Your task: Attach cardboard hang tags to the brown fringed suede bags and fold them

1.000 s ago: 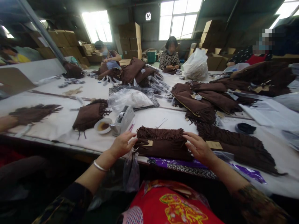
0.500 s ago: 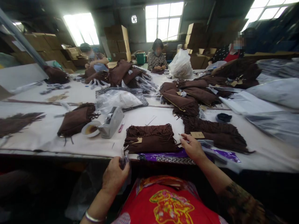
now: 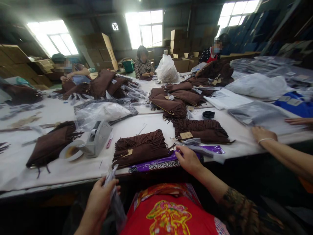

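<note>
My left hand (image 3: 96,197), below the table's front edge, is closed around a long clear plastic-wrapped strip (image 3: 116,204); what is inside the wrap is unclear. A dark brown fringed bag (image 3: 149,150) with a tan tag (image 3: 128,152) lies flat in front of me. By its right end is my right hand (image 3: 189,160), thumb and fingers drawn together over a purple printed plastic package (image 3: 156,164). Whatever those fingers pinch is too small to make out. A second fringed bag (image 3: 207,131) with a tag (image 3: 186,135) lies beyond that hand, beside another plastic-wrapped strip (image 3: 207,151).
At left stand a grey tape dispenser (image 3: 99,138), a tape roll (image 3: 71,151) and another brown bag (image 3: 50,145). Brown bags (image 3: 168,101) are heaped farther back. A co-worker's hands (image 3: 264,134) rest on plastic sheets (image 3: 259,116) at right. Several people sit across the table.
The view has swung right, bringing the co-worker's hands in from the right edge. My left hand has moved down-left, and more of the wrapped strip shows. My right hand remains by the bag's right end.
</note>
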`<action>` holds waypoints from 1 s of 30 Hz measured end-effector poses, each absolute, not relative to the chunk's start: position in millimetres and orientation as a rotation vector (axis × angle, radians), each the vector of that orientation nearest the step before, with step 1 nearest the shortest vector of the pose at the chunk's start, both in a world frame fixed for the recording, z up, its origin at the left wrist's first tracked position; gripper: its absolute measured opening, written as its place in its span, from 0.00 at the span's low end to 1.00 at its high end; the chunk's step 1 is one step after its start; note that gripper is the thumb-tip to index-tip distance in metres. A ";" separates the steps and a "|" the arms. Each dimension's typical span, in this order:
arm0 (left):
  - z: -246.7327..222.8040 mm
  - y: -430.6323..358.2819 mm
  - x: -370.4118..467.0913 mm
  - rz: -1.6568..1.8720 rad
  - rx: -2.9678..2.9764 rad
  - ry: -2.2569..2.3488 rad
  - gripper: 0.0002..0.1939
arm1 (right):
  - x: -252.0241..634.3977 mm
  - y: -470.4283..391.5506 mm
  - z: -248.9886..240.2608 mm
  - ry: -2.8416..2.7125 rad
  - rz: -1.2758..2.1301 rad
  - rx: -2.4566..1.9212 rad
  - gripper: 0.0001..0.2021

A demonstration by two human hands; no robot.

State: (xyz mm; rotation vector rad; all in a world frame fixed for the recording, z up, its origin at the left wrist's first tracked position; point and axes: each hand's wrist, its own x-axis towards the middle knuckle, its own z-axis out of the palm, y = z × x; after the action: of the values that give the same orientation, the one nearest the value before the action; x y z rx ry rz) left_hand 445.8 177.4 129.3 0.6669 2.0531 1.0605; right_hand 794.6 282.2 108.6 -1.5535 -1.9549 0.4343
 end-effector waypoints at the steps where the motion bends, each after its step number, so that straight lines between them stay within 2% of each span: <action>1: 137.4 180.1 448.7 1.124 0.589 1.897 0.15 | 793.1 284.3 113.2 -1.959 0.467 -1.619 0.13; 4: 150.9 187.2 460.2 1.112 0.626 1.682 0.18 | 783.3 293.3 126.9 -2.026 0.523 -1.780 0.15; 8: 142.0 190.6 459.2 0.933 1.103 1.889 0.23 | 761.7 304.8 135.0 -2.073 0.538 -1.861 0.20; 13: 132.0 184.8 431.7 0.579 1.746 2.054 0.17 | 741.8 318.4 129.9 -2.084 0.604 -1.730 0.24; 18: 132.5 185.8 408.1 0.124 2.058 2.197 0.12 | 747.1 330.6 127.1 -2.134 0.598 -1.735 0.20; 20: 129.1 189.2 401.6 0.150 2.168 2.252 0.11 | 753.1 334.6 129.0 -2.180 0.536 -1.740 0.18; 22: 124.1 193.6 397.1 0.300 2.277 2.258 0.15 | 757.1 338.4 131.9 -2.222 0.513 -1.737 0.18; 26: 115.2 206.1 392.3 0.649 2.416 2.082 0.30 | 757.3 344.3 137.0 -2.371 0.560 -1.678 0.25; 30: 106.0 222.6 387.1 0.777 2.443 1.919 0.43 | 756.8 345.1 142.9 -2.523 0.549 -1.668 0.29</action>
State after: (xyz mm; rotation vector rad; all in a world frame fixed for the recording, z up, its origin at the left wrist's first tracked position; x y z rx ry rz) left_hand 387.1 222.6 106.0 2.4429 1.9190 0.7766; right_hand 756.8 345.1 142.9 -1.6683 -2.5226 0.5491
